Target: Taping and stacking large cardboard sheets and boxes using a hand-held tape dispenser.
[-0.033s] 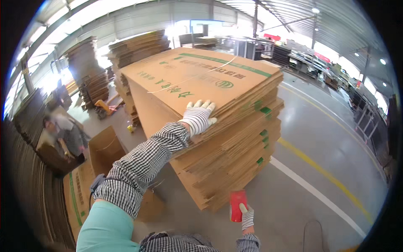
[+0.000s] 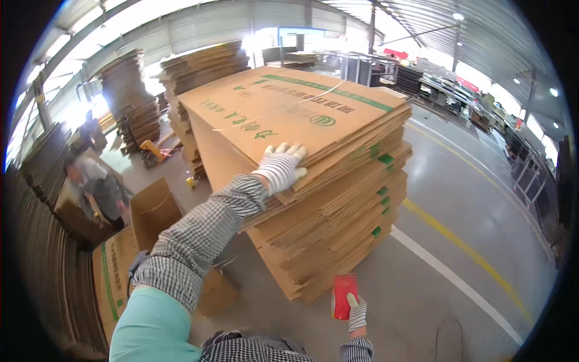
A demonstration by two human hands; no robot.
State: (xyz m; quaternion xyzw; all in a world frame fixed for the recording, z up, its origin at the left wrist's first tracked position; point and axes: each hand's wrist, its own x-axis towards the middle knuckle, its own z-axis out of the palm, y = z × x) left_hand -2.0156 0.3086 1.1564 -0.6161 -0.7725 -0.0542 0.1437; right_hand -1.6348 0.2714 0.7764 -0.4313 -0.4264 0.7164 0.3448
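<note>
A tall stack of flattened cardboard boxes [image 2: 338, 193] stands in front of me, its layers unevenly lined up. Green and dark print marks the top sheet [image 2: 241, 99], and a pale strap [image 2: 280, 110] crosses it. My left hand [image 2: 281, 167], in a striped white glove, lies with fingers stretched out on the near corner of the top sheets. Lower down, beside the stack's base, my right hand [image 2: 357, 312] wears a similar glove. It grips a flat red packet [image 2: 344, 294], with the thumb over its face; the other fingers are hidden behind it.
An open cardboard box [image 2: 155, 208] and printed cardboard [image 2: 114, 271] sit at left. Another person [image 2: 99, 187] bends there beside more stacked sheets [image 2: 48, 259]. Further stacks [image 2: 129, 96] and a yellow pallet jack [image 2: 154, 149] stand behind. Yellow floor lines [image 2: 464, 253] run along the right.
The whole scene has shifted very slightly to the right in view. My left hand stays on the top cardboard, and my right hand still grips the red packet.
</note>
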